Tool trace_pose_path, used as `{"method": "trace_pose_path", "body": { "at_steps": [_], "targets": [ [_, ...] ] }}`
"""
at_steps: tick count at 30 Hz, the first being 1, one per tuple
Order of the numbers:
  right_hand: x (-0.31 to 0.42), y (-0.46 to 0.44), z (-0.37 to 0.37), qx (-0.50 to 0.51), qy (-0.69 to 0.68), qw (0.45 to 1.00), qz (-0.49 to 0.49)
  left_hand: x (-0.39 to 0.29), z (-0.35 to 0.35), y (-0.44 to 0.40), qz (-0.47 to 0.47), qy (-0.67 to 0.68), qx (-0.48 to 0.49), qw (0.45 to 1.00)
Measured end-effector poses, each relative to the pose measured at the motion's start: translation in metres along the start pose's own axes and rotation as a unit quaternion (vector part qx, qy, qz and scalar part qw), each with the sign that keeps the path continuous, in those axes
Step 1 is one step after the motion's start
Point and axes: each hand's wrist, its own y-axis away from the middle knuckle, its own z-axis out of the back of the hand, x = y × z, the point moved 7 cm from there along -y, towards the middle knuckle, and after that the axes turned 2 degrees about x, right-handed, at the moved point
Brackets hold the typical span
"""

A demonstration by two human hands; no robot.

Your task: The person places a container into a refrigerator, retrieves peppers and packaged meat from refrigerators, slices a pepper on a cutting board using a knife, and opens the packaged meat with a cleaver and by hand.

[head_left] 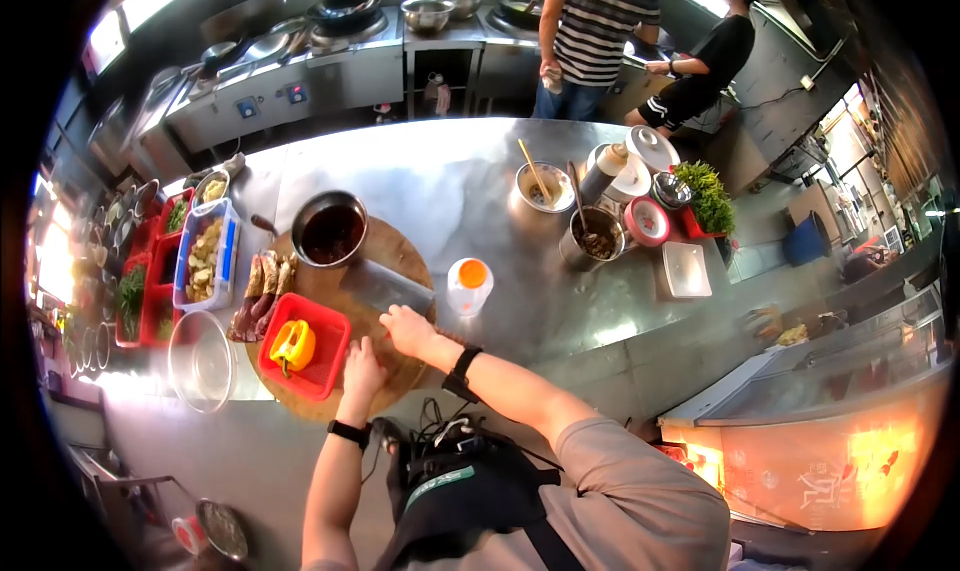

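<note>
A red plastic basket point(335, 323) holds a cut yellow bell pepper point(293, 346) and sits at the near left of the round wooden chopping board point(405, 261). My left hand point(362, 373) is at the basket's right edge, fingers closed against the rim; their undersides are hidden. My right hand point(408, 333) is closed at the handle end of a cleaver point(385, 287), whose broad blade lies flat on the board. Behind the basket stands a metal bowl of dark sauce point(333, 233). Several dark reddish meat strips point(262, 296) lie at the board's left edge.
A white-capped clear bottle with an orange top point(470, 286) stands right of the board. Left are a clear tub of chopped pieces point(205, 261) and an empty clear bowl point(202, 361). Metal pots point(592, 239) stand farther right. Two people are beyond the steel table point(430, 161).
</note>
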Motion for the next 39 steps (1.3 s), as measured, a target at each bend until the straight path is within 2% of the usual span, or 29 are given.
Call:
{"method": "trace_pose_path", "body": {
  "at_steps": [3,4,5,6,7,8,9,10,11,13,17,20,22,23,24,26,27,29,30,31,32,34,36,39],
  "targets": [
    [-0.007,-0.004,0.003,-0.031,-0.065,0.997,0.004,0.002,-0.005,0.005,0.015,-0.002,0.048,0.999],
    [-0.013,-0.009,-0.002,0.005,-0.082,0.997,-0.004,-0.002,-0.006,0.003,-0.015,0.005,0.013,1.000],
    [-0.003,-0.007,0.014,-0.013,-0.075,0.997,0.014,-0.002,-0.006,0.005,-0.030,0.010,-0.022,0.999],
    [-0.005,-0.009,0.012,-0.002,-0.073,0.997,0.008,-0.012,0.001,0.009,-0.032,0.015,-0.009,0.999],
    [0.005,-0.009,0.021,0.020,-0.055,0.998,0.006,-0.009,-0.004,0.012,-0.023,0.012,-0.043,0.999],
    [0.008,-0.004,0.026,-0.028,-0.080,0.996,0.005,-0.007,-0.009,0.015,-0.013,0.010,-0.077,0.997],
    [0.000,-0.004,0.014,-0.033,-0.101,0.994,0.034,-0.015,0.004,0.018,0.011,0.008,-0.038,0.999],
    [0.008,0.006,0.025,-0.094,-0.112,0.987,0.065,-0.015,0.005,0.019,0.056,-0.005,0.060,0.997],
    [0.012,0.010,0.030,-0.049,-0.134,0.989,0.030,-0.020,0.010,0.020,0.056,-0.014,0.065,0.996],
    [0.002,0.013,0.026,-0.028,-0.217,0.976,-0.025,-0.027,0.015,0.018,0.039,-0.050,0.031,0.998],
    [0.015,0.029,0.047,-0.041,-0.213,0.976,-0.027,-0.032,0.023,0.023,0.029,-0.078,0.052,0.995],
    [0.017,0.036,0.048,-0.053,-0.230,0.971,-0.040,-0.028,0.035,0.023,0.003,-0.080,0.030,0.996],
    [0.021,0.044,0.049,-0.062,-0.242,0.967,-0.044,-0.025,0.041,0.024,-0.018,-0.049,0.039,0.998],
    [0.018,0.049,0.048,-0.063,-0.242,0.967,-0.053,-0.009,0.020,0.015,-0.017,-0.011,0.000,1.000],
    [0.016,0.051,0.045,-0.055,-0.233,0.969,-0.064,-0.005,0.019,0.011,-0.023,-0.010,0.006,1.000],
    [0.016,0.057,0.039,-0.052,-0.224,0.970,-0.081,0.012,0.017,0.008,0.010,0.119,0.041,0.992],
    [0.019,0.061,0.037,-0.057,-0.238,0.965,-0.091,0.012,0.032,0.008,0.000,0.179,0.036,0.983],
    [0.030,0.065,0.033,-0.073,-0.254,0.958,-0.109,0.012,0.075,0.014,-0.025,0.216,0.017,0.976],
    [0.038,0.066,0.027,-0.041,-0.267,0.953,-0.140,0.015,0.094,0.017,-0.041,0.258,-0.005,0.965],
    [0.045,0.066,0.017,-0.008,-0.280,0.944,-0.171,0.020,0.108,0.015,-0.068,0.250,-0.032,0.965],
    [0.050,0.062,0.010,-0.019,-0.280,0.943,-0.180,0.025,0.113,0.011,-0.079,0.249,-0.023,0.965],
    [0.058,0.056,-0.024,0.008,-0.353,0.911,-0.212,0.034,0.106,0.005,-0.056,0.380,0.081,0.920],
    [0.065,0.047,-0.046,0.022,-0.376,0.898,-0.227,0.034,0.080,0.005,-0.006,0.535,0.221,0.815],
    [0.074,0.046,-0.068,0.087,-0.439,0.836,-0.318,0.040,0.070,0.007,-0.031,0.558,0.262,0.787]
  ]
}}
